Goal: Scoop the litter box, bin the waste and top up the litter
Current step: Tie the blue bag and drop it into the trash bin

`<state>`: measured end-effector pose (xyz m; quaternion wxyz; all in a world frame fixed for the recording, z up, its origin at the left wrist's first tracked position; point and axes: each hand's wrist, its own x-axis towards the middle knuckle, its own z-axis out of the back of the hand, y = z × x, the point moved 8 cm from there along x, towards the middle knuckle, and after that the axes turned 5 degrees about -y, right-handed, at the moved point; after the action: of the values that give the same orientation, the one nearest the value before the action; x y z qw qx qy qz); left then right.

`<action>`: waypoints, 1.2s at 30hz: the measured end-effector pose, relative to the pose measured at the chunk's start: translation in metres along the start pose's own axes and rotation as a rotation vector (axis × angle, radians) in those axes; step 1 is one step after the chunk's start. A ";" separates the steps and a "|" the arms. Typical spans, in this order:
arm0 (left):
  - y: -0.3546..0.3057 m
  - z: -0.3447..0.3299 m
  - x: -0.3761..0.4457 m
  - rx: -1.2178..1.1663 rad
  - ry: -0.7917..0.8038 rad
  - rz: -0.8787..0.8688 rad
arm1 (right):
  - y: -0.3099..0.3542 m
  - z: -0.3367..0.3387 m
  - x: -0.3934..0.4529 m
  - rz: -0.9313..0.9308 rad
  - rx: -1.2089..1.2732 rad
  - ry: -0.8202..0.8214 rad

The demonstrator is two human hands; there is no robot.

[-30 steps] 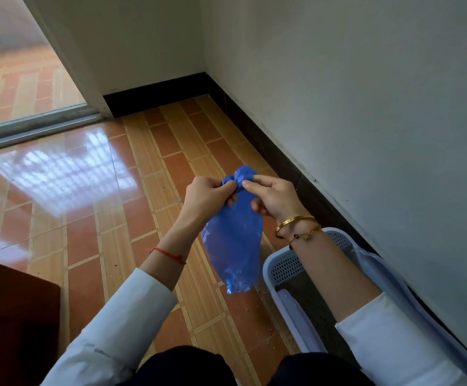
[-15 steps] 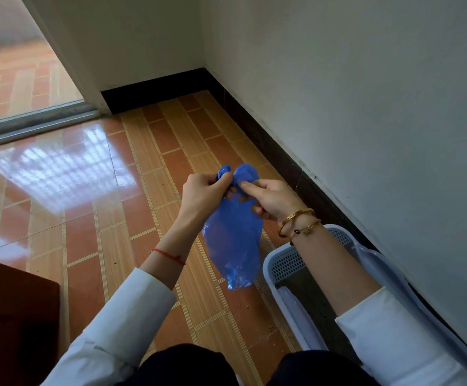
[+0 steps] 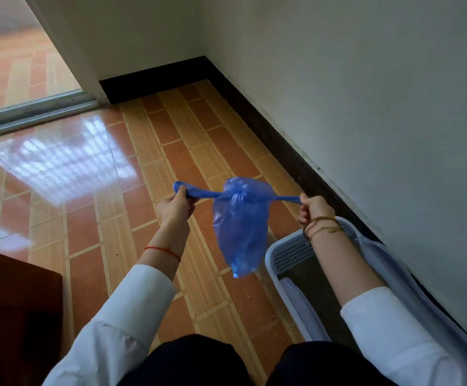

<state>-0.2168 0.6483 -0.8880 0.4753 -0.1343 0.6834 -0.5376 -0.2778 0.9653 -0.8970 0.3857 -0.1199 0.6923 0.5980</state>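
A blue plastic waste bag hangs in the air over the tiled floor, knotted at its top. My left hand grips the bag's left handle strip, pulled out to the left. My right hand grips the right handle strip, pulled out to the right. Both strips are stretched taut from the knot. The pale blue litter box with a perforated rim stands on the floor at the lower right, against the wall, partly hidden by my right arm. Dark litter shows inside it.
White walls with a dark skirting board close off the right and far sides. A glass sliding door is at the upper left. A dark brown piece of furniture stands at the lower left. Litter grains lie scattered on the tiles.
My hands were close together at the bag's top; they have pulled apart sideways, stretching the handle strips tight around the knot.
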 end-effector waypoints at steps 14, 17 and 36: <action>0.008 -0.001 0.007 -0.031 0.207 -0.128 | -0.002 0.026 0.024 0.195 -0.144 -0.123; -0.033 -0.028 -0.024 0.096 0.444 -0.370 | 0.027 0.001 0.004 0.298 -0.032 0.045; -0.064 -0.072 -0.093 0.466 0.530 -0.567 | 0.055 -0.087 -0.117 0.793 -0.563 0.748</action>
<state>-0.2472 0.7319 -0.7882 0.1355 -0.0634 0.5787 -0.8017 -0.2673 0.8645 -0.7779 -0.1818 -0.1521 0.5882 0.7732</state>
